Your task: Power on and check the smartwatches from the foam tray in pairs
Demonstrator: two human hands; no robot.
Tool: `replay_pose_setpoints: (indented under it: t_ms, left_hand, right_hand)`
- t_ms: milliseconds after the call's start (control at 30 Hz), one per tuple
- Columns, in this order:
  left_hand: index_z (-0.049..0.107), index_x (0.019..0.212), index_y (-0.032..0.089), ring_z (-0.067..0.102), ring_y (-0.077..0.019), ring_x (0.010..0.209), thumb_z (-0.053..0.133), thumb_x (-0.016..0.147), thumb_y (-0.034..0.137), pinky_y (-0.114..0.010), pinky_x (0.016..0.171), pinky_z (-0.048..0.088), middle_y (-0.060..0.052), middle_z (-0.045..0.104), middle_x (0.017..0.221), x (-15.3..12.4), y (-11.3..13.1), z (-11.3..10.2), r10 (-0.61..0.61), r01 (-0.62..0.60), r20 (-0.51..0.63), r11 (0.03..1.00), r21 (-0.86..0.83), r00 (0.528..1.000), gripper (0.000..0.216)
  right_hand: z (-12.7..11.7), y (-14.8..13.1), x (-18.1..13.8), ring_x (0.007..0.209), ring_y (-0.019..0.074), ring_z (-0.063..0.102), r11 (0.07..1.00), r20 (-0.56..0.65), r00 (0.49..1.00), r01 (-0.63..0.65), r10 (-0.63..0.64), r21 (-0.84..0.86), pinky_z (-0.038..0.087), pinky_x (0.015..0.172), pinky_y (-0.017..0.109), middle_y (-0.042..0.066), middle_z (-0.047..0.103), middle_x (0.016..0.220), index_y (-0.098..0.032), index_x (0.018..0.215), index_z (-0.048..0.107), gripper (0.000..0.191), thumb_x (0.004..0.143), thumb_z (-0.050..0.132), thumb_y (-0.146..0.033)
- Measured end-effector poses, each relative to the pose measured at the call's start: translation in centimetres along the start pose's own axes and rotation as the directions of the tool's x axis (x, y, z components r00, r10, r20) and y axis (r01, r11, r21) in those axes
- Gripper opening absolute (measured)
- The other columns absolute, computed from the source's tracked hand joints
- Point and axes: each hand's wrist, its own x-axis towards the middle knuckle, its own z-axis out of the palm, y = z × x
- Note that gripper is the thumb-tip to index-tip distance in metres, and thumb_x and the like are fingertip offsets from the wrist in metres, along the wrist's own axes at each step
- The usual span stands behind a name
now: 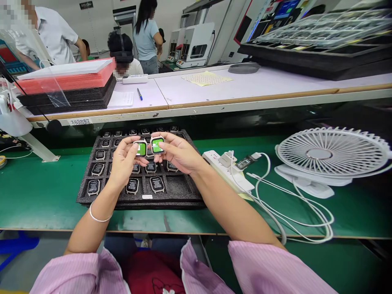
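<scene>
Each of my hands holds a small square watch body with a lit green screen, both raised above a black foam tray point(180, 192). My left hand point(124, 161) pinches the left watch body point(141, 149). My right hand point(177, 153) grips the right watch body point(157, 145). The two pieces sit side by side, almost touching. The tray lies on the green bench mat and holds several more watch bodies point(157, 183) with dark screens in its pockets. A silver bangle point(98, 217) circles my left wrist.
A white power strip point(226, 173) with plugs and looping white cables point(294, 212) lies right of the tray. A white fan point(332, 153) lies tilted at the far right. Above, a shelf point(245, 87) carries stacked foam trays, papers and a pen. Other people work behind it.
</scene>
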Motion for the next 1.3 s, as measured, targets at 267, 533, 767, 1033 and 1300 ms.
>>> replay_pose_setpoints:
  t_ms: [267,533,767,1033,1300]
  left_hand:
    - [0.052,0.127,0.021,0.070,-0.0088,0.065,0.075,0.080,0.032,-0.023,0.063,0.061,-0.007,0.069,0.113,0.10,-0.52,-0.12,0.044,-0.045,0.053,0.999,0.014,0.998,0.054]
    - [0.055,0.122,0.021,0.069,-0.0085,0.062,0.078,0.075,0.028,-0.024,0.062,0.062,-0.004,0.069,0.106,0.04,-0.37,-0.07,0.055,-0.055,0.050,0.998,0.006,0.997,0.052]
    - [0.055,0.116,0.021,0.069,-0.0099,0.058,0.073,0.081,0.040,-0.024,0.056,0.060,-0.002,0.071,0.094,0.02,-0.33,-0.11,0.035,-0.035,0.049,0.999,0.008,0.998,0.043]
    - [0.054,0.129,0.024,0.072,-0.0093,0.069,0.068,0.081,0.024,-0.024,0.067,0.062,-0.004,0.068,0.112,-0.13,-0.58,-0.16,0.020,-0.022,0.107,0.999,0.024,0.994,0.049]
    - [0.052,0.133,0.022,0.072,-0.0102,0.073,0.065,0.076,0.015,-0.027,0.074,0.063,-0.006,0.069,0.117,-0.15,-0.53,-0.01,0.008,-0.007,0.112,1.000,-0.007,0.994,0.058]
  right_hand:
    - [0.15,-0.13,-0.27,0.074,0.0131,0.072,1.000,0.022,1.000,0.011,-0.012,0.023,0.060,0.071,0.026,0.000,0.071,0.096,-0.022,0.121,0.060,0.051,0.075,0.082,-0.019]
    - [0.04,-0.22,-0.13,0.073,0.0148,0.073,0.999,0.030,1.000,-0.002,0.001,0.046,0.060,0.070,0.029,0.001,0.071,0.098,-0.022,0.120,0.061,0.043,0.079,0.077,-0.023]
    - [0.13,-0.21,-0.21,0.067,0.0148,0.071,1.000,0.015,1.000,0.008,-0.008,0.004,0.058,0.063,0.028,0.000,0.070,0.087,-0.021,0.116,0.061,0.045,0.077,0.083,-0.029]
    - [-0.13,-0.03,0.10,0.052,0.0094,0.059,0.999,-0.058,0.998,0.008,-0.011,-0.043,0.048,0.048,0.022,0.000,0.072,0.083,-0.020,0.103,0.059,0.046,0.071,0.088,-0.037]
    - [-0.03,-0.14,0.08,0.052,0.0090,0.060,0.999,-0.066,0.998,0.014,-0.016,-0.041,0.047,0.050,0.022,-0.001,0.071,0.084,-0.020,0.105,0.058,0.046,0.067,0.085,-0.022]
